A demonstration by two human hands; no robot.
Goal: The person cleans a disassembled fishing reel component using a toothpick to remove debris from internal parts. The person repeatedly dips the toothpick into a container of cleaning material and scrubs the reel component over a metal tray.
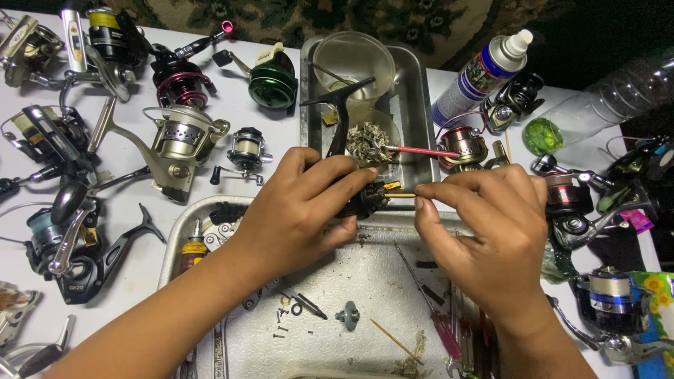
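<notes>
Left hand (298,210) closed around a black reel body (361,200) above a metal tray (365,295); right hand (491,224) pinching a thin stick (401,194) whose tip touches the reel body

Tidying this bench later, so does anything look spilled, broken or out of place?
Yes. Tiny screws and a small grey gear lie loose on the grimy metal tray, amid dirt flecks. The left hand holds a black reel body that looks partly dismantled; the right hand pinches a thin stick against it.
</notes>
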